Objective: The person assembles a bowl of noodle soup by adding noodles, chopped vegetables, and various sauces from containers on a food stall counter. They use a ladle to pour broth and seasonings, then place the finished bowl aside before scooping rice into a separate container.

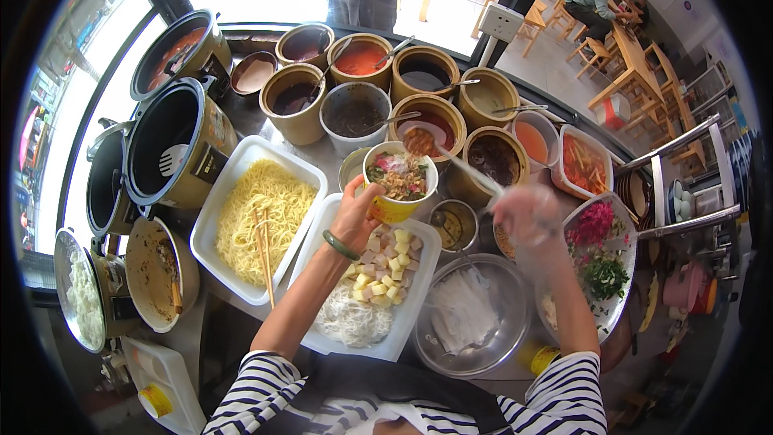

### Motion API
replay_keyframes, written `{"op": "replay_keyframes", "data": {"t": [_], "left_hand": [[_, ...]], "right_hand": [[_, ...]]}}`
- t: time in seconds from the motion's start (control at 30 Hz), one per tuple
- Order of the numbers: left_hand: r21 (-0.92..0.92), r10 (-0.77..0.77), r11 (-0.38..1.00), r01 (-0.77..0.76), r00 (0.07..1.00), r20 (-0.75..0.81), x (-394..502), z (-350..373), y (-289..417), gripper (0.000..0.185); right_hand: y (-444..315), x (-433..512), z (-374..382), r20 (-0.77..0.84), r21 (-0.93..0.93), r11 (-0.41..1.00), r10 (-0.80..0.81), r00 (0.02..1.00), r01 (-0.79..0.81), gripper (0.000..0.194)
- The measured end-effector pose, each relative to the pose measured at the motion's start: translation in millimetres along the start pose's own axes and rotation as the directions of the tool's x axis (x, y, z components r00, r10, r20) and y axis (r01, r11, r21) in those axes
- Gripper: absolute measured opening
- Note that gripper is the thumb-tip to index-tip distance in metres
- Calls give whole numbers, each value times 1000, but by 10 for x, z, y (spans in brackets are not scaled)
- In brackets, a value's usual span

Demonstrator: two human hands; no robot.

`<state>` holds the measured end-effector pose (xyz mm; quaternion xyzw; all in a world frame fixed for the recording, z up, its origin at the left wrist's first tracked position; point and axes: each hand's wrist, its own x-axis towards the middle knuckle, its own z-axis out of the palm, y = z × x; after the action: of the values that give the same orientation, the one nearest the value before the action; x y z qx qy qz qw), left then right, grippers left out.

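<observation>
My left hand (357,210), a green bangle at its wrist, holds a yellow and white paper cup (397,210) tilted towards me. Chopped nuts, greens, pink bits and some white powder show inside the cup. Blurred by motion, my right hand (526,212) grips the handle of a metal spoon (471,176). Its bowl carries a chunky reddish-brown sauce (420,141), close to the cup's upper right rim and over a brown crock of dark red sauce (444,128). Beneath the cup is a white tray (426,257) with cubed pieces (380,272) and thin white noodles (355,314).
Yellow noodles (256,217) with wooden chopsticks (264,254) fill another tray. A steel bowl (513,338) holds white strips. Several sauce crocks (296,127) stand along the back, large pots (166,139) at left. A platter of chopped vegetables (625,266) lies right. A person stands beyond the glass.
</observation>
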<state>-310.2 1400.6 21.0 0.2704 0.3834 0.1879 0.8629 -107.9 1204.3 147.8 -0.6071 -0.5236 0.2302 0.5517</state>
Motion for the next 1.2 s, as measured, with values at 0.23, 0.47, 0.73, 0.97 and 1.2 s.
{"op": "replay_keyframes", "data": {"t": [0.23, 0.47, 0.73, 0.97, 1.2], "left_hand": [[-38, 36, 999, -33, 997, 70, 33, -21, -84, 72], [6, 91, 996, -93, 982, 166, 2, -138, -182, 58], [-32, 26, 999, -17, 958, 286, -522, -25, -261, 62], [2, -77, 997, 80, 954, 291, -662, 82, -403, 64], [74, -115, 992, 98, 952, 284, -674, 201, -507, 66]], "right_hand": [[-92, -90, 67, 254, -359, 819, -375, 891, 447, 8], [622, 435, -126, -239, 293, 885, 434, 868, -362, 40], [1037, 643, -426, -28, 145, 792, 603, 797, -593, 27], [721, -126, -572, -132, -672, 410, 753, 645, -616, 33], [258, -154, -816, 45, -920, 388, 249, 967, -57, 16]]}}
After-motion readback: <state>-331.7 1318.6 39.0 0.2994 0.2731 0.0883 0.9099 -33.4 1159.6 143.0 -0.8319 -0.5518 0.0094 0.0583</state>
